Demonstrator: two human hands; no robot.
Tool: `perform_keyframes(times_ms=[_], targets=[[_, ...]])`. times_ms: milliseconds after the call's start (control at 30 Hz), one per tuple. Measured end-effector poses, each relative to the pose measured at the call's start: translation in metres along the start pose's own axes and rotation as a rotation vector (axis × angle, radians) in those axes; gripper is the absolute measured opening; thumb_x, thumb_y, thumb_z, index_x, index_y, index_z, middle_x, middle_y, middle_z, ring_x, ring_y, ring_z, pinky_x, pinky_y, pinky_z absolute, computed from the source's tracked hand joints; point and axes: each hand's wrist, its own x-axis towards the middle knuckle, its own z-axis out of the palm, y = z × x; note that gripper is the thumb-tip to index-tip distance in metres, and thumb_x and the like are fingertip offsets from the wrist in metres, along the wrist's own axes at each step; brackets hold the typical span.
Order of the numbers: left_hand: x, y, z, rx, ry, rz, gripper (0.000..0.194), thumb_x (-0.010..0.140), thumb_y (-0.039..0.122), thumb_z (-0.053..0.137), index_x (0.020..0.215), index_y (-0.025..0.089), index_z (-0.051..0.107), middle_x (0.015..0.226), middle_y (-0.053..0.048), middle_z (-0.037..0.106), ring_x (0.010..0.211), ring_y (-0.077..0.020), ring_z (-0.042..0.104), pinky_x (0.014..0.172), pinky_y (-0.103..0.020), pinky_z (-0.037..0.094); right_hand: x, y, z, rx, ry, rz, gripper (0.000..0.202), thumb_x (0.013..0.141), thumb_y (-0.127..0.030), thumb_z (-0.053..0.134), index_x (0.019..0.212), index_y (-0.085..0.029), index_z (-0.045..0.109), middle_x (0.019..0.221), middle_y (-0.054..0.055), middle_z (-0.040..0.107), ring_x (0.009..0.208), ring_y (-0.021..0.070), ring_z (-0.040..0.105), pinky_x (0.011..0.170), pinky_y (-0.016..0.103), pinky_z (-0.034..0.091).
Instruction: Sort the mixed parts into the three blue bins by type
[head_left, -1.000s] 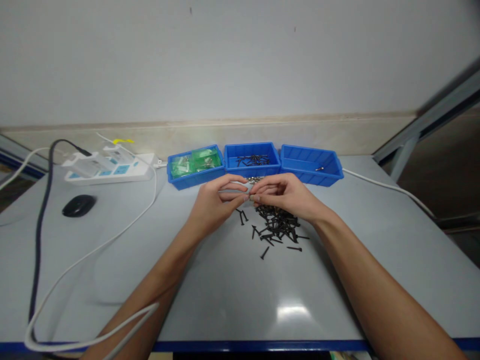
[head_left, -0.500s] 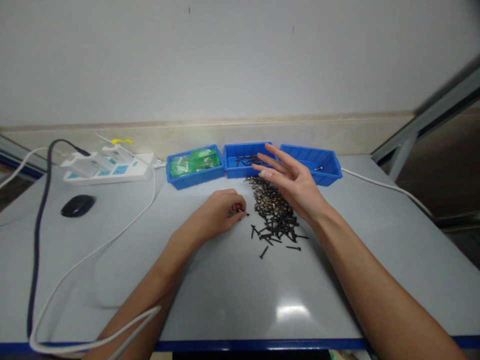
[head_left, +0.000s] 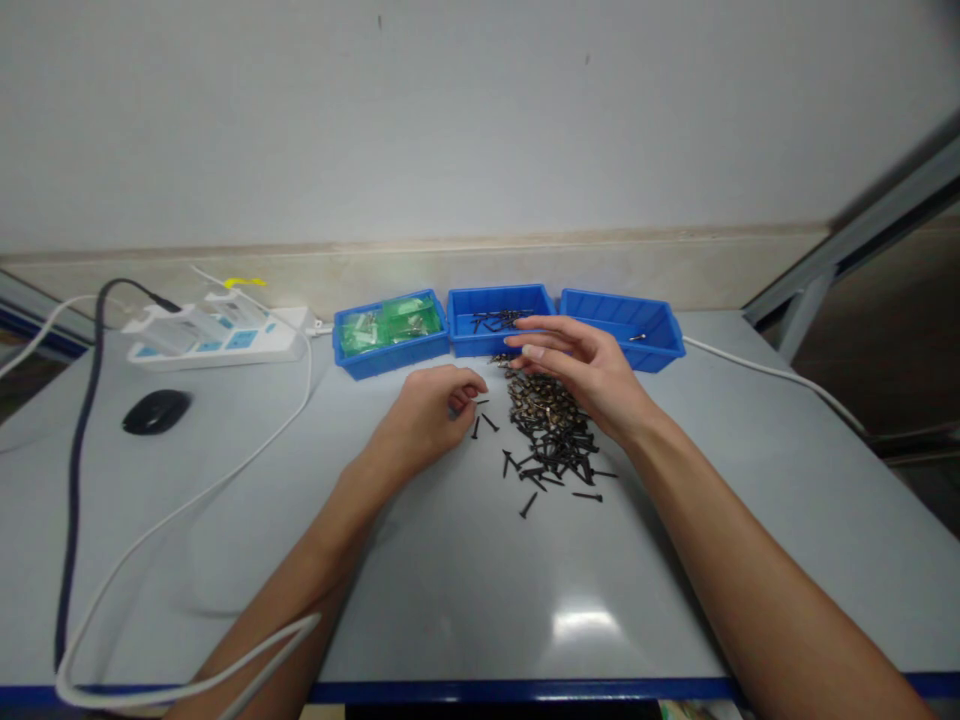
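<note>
My left hand (head_left: 435,412) is closed, its fingers curled and a small dark screw (head_left: 483,402) showing at the tips. Beside its thumb, a loose black screw (head_left: 490,423) and another black screw (head_left: 475,428) lie on the table. To the right spreads a pile of screws (head_left: 555,440), brassy toward the back and black toward the front. Over the back of this pile hovers my right hand (head_left: 592,375), open with fingers stretched leftward and nothing visible in them. It covers part of the pile.
Along the wall stand a blue bin (head_left: 394,358) with green packets, a middle blue bin (head_left: 499,345) with several dark screws, and a right blue bin (head_left: 656,355) with a small shiny piece. A power strip (head_left: 289,340), black mouse (head_left: 156,411) and white cable (head_left: 187,510) are at left.
My left hand has shifted slightly left and back, and two black screws now show on the table beside it. My right hand has lowered a little, its fingers closer together.
</note>
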Motion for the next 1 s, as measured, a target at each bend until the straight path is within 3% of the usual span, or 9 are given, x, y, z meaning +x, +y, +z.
perform_keyframes(times_ms=[100,200,367,500,633,733,833,1000], targets=[[0.002,0.005,-0.002,-0.078,0.103,-0.035,0.016,0.081,0.013,0.063,0.095,0.017,0.069,0.093,-0.005,0.073,0.072,-0.0137,0.072,0.072,-0.025,0.061,0.0,0.003,-0.001,-0.146,-0.02,0.021,0.032,0.08,-0.038,0.079,0.106,-0.021,0.075,0.093,0.006,0.078,0.083,0.0206,0.073,0.085,0.038,0.058],[0.003,0.012,-0.003,-0.208,0.161,-0.107,0.013,0.082,0.021,0.069,0.094,0.017,0.066,0.096,-0.006,0.073,0.076,-0.0158,0.075,0.074,-0.025,0.062,0.0,0.005,-0.001,-0.23,-0.134,0.051,0.028,0.08,-0.037,0.079,0.102,-0.02,0.077,0.083,0.005,0.077,0.078,0.0197,0.072,0.077,0.035,0.058],[0.004,0.017,-0.001,-0.397,0.191,-0.19,0.023,0.078,0.028,0.077,0.093,0.017,0.063,0.095,-0.005,0.072,0.081,-0.0183,0.076,0.077,-0.028,0.064,-0.003,0.002,0.001,-0.125,-0.287,0.143,0.026,0.078,-0.035,0.081,0.099,-0.019,0.078,0.084,0.006,0.079,0.082,0.0203,0.076,0.079,0.034,0.06],[0.003,0.013,-0.002,-0.404,0.158,-0.181,0.025,0.079,0.029,0.078,0.095,0.017,0.063,0.097,-0.005,0.072,0.082,-0.0189,0.076,0.076,-0.028,0.063,-0.003,0.0,0.001,-0.071,-0.262,0.19,0.024,0.076,-0.035,0.083,0.092,-0.019,0.079,0.079,0.005,0.079,0.077,0.0194,0.076,0.077,0.033,0.06],[0.001,0.007,-0.004,-0.129,-0.011,-0.027,0.015,0.085,0.021,0.07,0.099,0.017,0.071,0.095,-0.007,0.075,0.08,-0.0176,0.073,0.079,-0.03,0.061,-0.001,0.002,0.0,-0.137,-0.097,0.159,0.023,0.076,-0.04,0.083,0.08,-0.018,0.079,0.07,0.005,0.075,0.065,0.0172,0.07,0.068,0.032,0.058],[0.001,0.001,-0.004,0.066,-0.185,0.116,0.019,0.087,0.013,0.065,0.102,0.018,0.075,0.1,-0.007,0.076,0.091,-0.0199,0.071,0.088,-0.034,0.057,0.001,0.003,0.002,-0.09,0.049,0.068,0.026,0.077,-0.04,0.081,0.096,-0.022,0.08,0.096,0.007,0.08,0.086,0.021,0.074,0.083,0.037,0.059],[0.001,-0.005,-0.001,0.128,-0.255,0.172,0.018,0.09,0.013,0.063,0.101,0.019,0.076,0.101,-0.008,0.074,0.093,-0.0196,0.069,0.089,-0.034,0.055,0.002,0.002,0.004,-0.027,0.103,-0.009,0.042,0.078,-0.038,0.081,0.118,-0.029,0.074,0.132,0.006,0.07,0.118,0.0261,0.068,0.103,0.046,0.053],[0.001,-0.008,0.001,0.167,-0.262,0.168,0.014,0.089,0.011,0.06,0.091,0.018,0.073,0.092,-0.006,0.072,0.086,-0.0182,0.066,0.082,-0.031,0.052,0.0,-0.002,0.005,0.012,0.094,-0.006,0.044,0.078,-0.039,0.08,0.12,-0.029,0.072,0.138,0.007,0.067,0.122,0.0278,0.065,0.105,0.05,0.052]])
